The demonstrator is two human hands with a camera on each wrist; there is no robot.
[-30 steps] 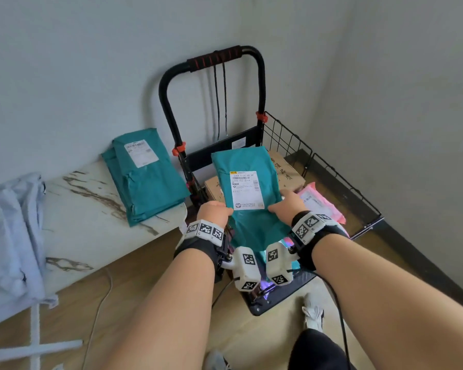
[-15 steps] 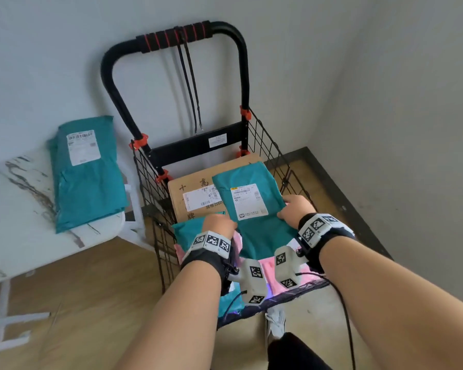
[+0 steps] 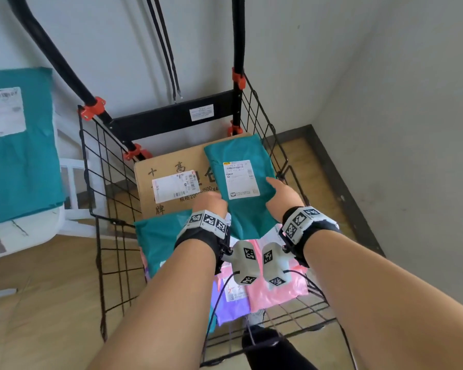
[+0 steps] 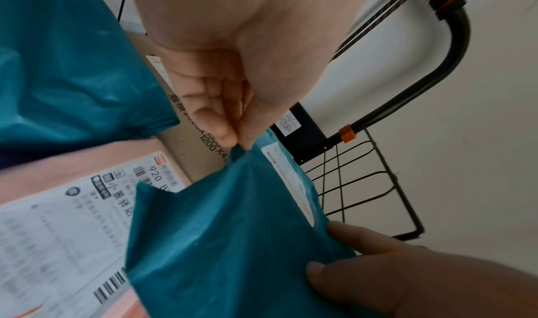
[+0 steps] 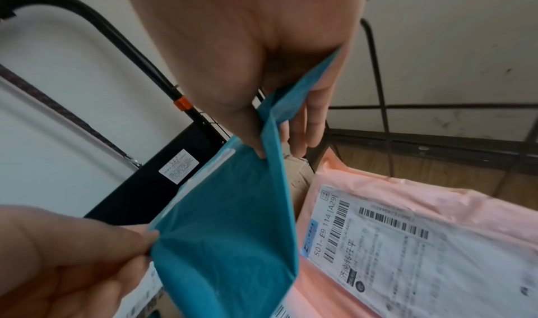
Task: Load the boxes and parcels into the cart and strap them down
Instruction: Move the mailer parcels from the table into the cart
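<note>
Each grip is pinched on a side edge of the teal parcel [image 3: 242,182], left hand [image 3: 210,202] and right hand [image 3: 281,194], holding it over the cardboard box [image 3: 169,169] and pink parcels [image 3: 275,292] inside the wire cart [image 3: 112,166].

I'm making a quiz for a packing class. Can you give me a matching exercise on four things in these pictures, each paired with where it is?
Things:
1. held teal parcel
2. cardboard box
3. pink parcel
4. black straps

Places:
a. hanging down from the cart handle
b. at the back of the cart basket
c. on the white table beside the cart
d. pinched by left hand and right hand
e. at the front of the basket

Pairs: 1-d, 2-b, 3-e, 4-a
</note>
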